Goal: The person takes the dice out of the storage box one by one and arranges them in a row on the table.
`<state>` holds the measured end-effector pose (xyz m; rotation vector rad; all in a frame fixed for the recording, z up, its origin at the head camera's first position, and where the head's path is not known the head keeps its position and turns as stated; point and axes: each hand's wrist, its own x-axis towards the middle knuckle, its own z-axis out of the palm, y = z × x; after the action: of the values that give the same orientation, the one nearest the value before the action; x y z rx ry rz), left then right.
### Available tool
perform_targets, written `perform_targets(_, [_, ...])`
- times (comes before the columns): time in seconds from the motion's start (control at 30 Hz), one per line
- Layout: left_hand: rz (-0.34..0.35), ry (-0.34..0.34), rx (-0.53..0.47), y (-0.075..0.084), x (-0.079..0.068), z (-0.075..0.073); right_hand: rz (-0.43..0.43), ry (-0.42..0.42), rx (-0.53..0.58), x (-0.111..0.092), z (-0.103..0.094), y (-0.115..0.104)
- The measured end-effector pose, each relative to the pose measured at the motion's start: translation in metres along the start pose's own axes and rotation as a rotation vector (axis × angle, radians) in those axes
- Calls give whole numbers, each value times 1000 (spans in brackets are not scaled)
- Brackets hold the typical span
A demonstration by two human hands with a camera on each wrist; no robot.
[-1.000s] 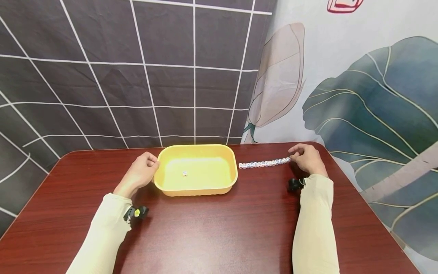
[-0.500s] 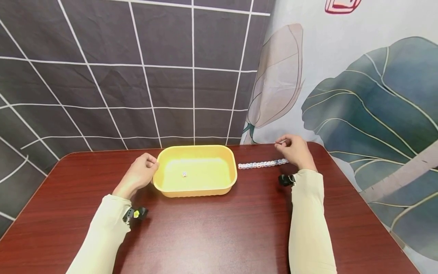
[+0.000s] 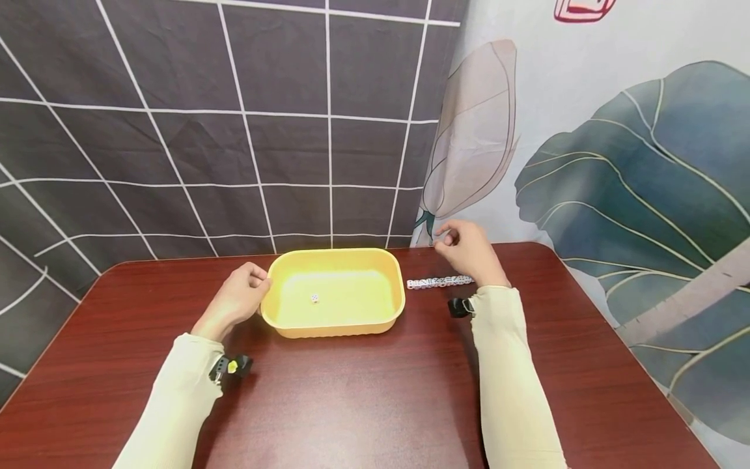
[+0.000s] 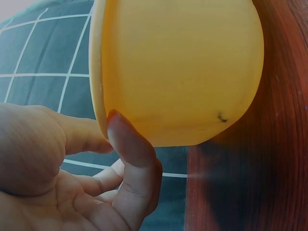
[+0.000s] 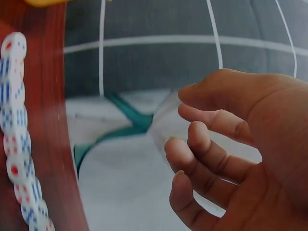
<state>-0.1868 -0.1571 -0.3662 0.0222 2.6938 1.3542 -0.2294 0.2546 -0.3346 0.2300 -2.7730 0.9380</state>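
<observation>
My left hand (image 3: 237, 296) pinches the left rim of a yellow plastic basin (image 3: 334, 329). In the left wrist view the index finger (image 4: 130, 142) bends against the basin wall and the thumb lies at the rim's other side. One white die (image 3: 314, 298) lies inside the basin. My right hand (image 3: 471, 251) is raised over the table's back edge, thumb and index fingertips together and the other fingers loosely curled. I cannot tell whether a die sits between those fingertips. A row of white dice (image 3: 436, 283) with red and blue pips stretches below it, its right end hidden by the wrist.
The basin and dice stand on a reddish-brown wooden table (image 3: 340, 397). Behind rises a dark grey cloth (image 3: 281, 150) with white grid lines. A pale curtain (image 3: 551, 78) with leaf prints hangs to the right.
My right hand has lifted from the right end of the dice row and moved left toward the basin. The left hand and the die in the basin have stayed in place.
</observation>
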Motion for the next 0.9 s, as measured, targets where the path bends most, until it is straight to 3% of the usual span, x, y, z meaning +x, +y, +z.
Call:
perform_targets(0.47, [-4,-15,-21,-1,0,-1,-126,-45,36,3,21,-44])
perform_targets(0.9, [8,-23,-38,-2,1,-1,-189,-128,92,2,46,-67])
